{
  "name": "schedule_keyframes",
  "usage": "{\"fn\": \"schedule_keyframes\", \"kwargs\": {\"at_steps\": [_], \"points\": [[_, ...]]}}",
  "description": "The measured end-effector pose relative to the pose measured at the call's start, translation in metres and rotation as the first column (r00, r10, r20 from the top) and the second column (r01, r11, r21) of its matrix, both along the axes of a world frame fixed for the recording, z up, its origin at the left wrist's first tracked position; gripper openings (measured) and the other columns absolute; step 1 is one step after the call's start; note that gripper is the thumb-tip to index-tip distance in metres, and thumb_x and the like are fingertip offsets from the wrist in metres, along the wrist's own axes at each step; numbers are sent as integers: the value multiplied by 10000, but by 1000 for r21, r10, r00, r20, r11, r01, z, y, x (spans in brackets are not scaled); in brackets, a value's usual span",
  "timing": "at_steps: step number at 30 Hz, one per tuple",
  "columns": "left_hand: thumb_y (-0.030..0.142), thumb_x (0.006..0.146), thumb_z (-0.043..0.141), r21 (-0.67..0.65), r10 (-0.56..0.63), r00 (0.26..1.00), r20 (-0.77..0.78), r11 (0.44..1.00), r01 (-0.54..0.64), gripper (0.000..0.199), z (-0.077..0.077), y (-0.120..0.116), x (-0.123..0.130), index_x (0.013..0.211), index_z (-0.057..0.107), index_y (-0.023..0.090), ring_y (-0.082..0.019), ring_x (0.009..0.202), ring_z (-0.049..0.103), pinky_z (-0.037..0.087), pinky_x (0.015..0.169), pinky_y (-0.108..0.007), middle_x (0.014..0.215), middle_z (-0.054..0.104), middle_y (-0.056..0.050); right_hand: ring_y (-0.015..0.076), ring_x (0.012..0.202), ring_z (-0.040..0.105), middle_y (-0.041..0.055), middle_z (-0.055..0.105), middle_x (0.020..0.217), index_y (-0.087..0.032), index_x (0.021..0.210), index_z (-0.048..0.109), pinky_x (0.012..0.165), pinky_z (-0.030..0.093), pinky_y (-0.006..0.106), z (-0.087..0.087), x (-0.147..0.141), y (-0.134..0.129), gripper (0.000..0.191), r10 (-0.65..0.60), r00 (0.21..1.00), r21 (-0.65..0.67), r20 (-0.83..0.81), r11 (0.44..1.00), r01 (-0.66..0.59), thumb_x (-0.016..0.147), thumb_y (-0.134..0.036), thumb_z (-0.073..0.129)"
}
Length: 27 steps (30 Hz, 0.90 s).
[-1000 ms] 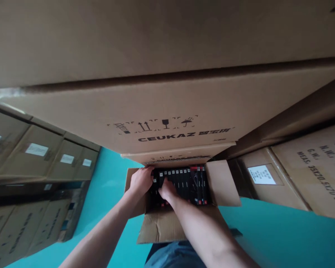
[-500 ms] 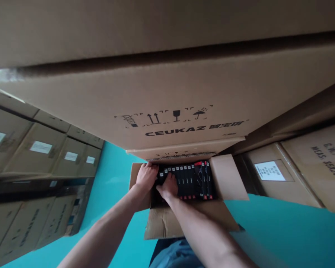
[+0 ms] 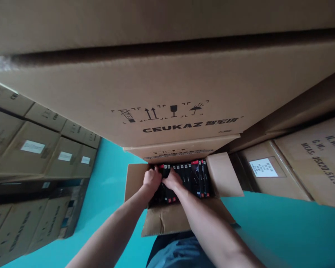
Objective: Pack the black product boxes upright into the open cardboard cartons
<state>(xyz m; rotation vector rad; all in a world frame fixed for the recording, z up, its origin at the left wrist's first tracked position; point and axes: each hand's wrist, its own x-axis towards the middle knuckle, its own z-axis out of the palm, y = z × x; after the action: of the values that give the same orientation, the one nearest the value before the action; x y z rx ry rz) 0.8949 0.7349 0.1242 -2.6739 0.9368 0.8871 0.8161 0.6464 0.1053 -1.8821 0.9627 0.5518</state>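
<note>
An open cardboard carton (image 3: 225, 175) stands low in front of me, its flaps folded out. Inside it, slim black boxes (image 3: 187, 178) with red ends and small white labels stand on edge in a row. At the carton's left end, my left hand (image 3: 152, 180) is closed, its curled fingers at the edge of a black box with a red top. My right hand (image 3: 173, 179) is right beside it, thumb and fingers closed over the black boxes left of the middle. Both sets of fingertips are partly hidden among the boxes.
A big printed carton (image 3: 167, 85) rises just beyond the open carton and hangs over the upper view. Stacked cartons (image 3: 41, 145) on pallets stand at left. More labelled cartons (image 3: 290, 171) stand at right. The floor (image 3: 106, 208) is turquoise.
My left hand has moved inward from the carton's left edge onto the boxes. My right hand has shifted slightly right. A red box top now shows between them. The view has shifted slightly.
</note>
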Motion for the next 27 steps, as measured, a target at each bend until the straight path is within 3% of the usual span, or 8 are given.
{"fn": "schedule_keyframes", "kwargs": {"at_steps": [5,9,14,17,19,22,24,27], "points": [[56,911,503,-109,144,983,-110,982,-156,372,-31,2,-18,1253,642,101,-365,1300,540,492,1044,-551,1560,396,-211,317,1135,670,204,691,1213,-115,1278,499,951,511,383,3,-39,-38,549,-200,980,-5,17,980,200,792,-339,621],[25,825,541,-203,376,904,-202,887,-414,635,-48,3,-34,1450,457,102,-351,1453,380,403,1165,-453,1619,266,-234,233,1096,685,113,715,1187,-169,1203,526,931,516,298,2,-58,-55,430,-327,940,84,101,944,319,799,-296,608],[85,848,529,-312,668,682,-297,607,-731,780,-60,-1,-50,1556,203,90,-268,1525,244,272,1242,-381,1623,249,-229,218,1085,689,85,733,1145,-174,1157,549,929,522,285,-1,-64,-57,424,-429,889,224,160,893,390,749,-242,640],[213,891,575,-231,746,474,-468,414,-880,586,-65,-2,-50,1447,423,108,-287,1334,542,464,1099,-427,1413,562,-202,215,1075,696,82,738,1142,-164,1180,555,908,538,281,0,-64,-58,446,-459,873,302,164,866,399,756,-274,640],[378,963,515,-99,748,294,-595,296,-950,405,-68,-2,-47,1251,599,106,-258,1024,714,571,917,-435,1120,725,-148,207,1072,698,76,737,1155,-159,1212,552,899,544,273,1,-63,-57,468,-461,872,340,165,857,389,772,-297,636],[550,1003,354,59,702,62,-709,147,-987,541,-69,2,-44,1051,680,121,-190,717,721,600,749,-386,849,748,-78,202,1070,699,61,744,1143,-165,1196,587,906,537,263,-2,-54,-50,469,-429,890,362,157,863,352,750,-281,674],[564,997,282,106,670,-33,-741,69,-992,594,-68,4,-42,999,691,133,-182,639,706,598,689,-359,777,740,-63,211,1079,694,60,747,1138,-171,1167,617,913,531,269,-6,-43,-41,461,-394,907,354,151,878,323,723,-256,704],[518,963,250,119,632,-97,-769,-6,-993,596,-60,6,-42,952,710,139,-213,605,711,603,623,-356,734,741,-76,221,1080,692,69,749,1130,-173,1139,645,915,527,287,-13,-28,-28,400,-340,928,336,153,901,275,748,-247,686]]}}
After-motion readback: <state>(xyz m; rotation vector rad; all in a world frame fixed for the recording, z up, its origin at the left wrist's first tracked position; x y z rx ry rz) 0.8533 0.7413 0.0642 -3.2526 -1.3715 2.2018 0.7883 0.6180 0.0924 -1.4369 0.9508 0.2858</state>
